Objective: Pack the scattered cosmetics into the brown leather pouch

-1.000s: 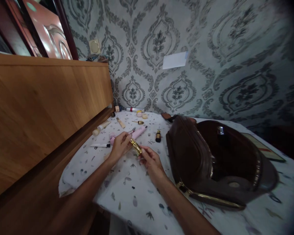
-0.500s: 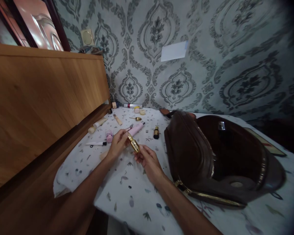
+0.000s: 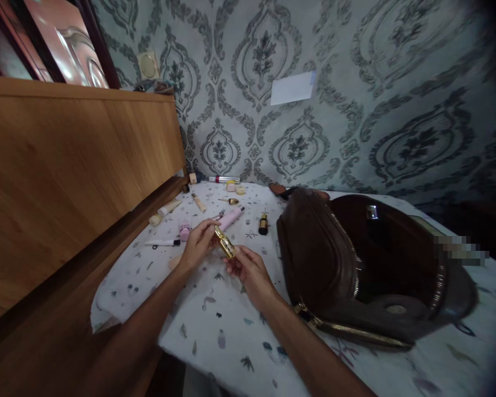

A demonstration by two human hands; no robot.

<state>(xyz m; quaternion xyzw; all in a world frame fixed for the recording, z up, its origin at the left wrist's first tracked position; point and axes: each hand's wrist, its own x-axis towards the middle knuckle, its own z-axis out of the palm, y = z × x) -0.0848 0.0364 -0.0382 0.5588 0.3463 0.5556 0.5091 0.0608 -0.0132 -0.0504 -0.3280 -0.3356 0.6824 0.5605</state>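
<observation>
A small shiny gold bottle point(image 3: 225, 242) is held tilted above the cloth between both hands. The fingertips of my left hand point(image 3: 196, 245) pinch its upper end. Around its lower end close the thumb and fingers of my right hand point(image 3: 250, 271). Just behind the hands lies a pink tube point(image 3: 232, 217). A black and gold bottle point(image 3: 263, 225) lies farther right. Left of my left hand are a small pink bottle point(image 3: 184, 229) and a slim white stick with a black end point(image 3: 163, 242).
A brown leather bag point(image 3: 314, 253) gapes unzipped at the right on the printed white cloth point(image 3: 219, 342). A wooden cabinet point(image 3: 86, 149) borders the left side. Near the patterned wall lie a silver tube point(image 3: 225, 179), a gold-capped item point(image 3: 232, 201) and several other cosmetics.
Both hands keep hold of the gold bottle in nearly the same place. Only a very slight shift of the view shows.
</observation>
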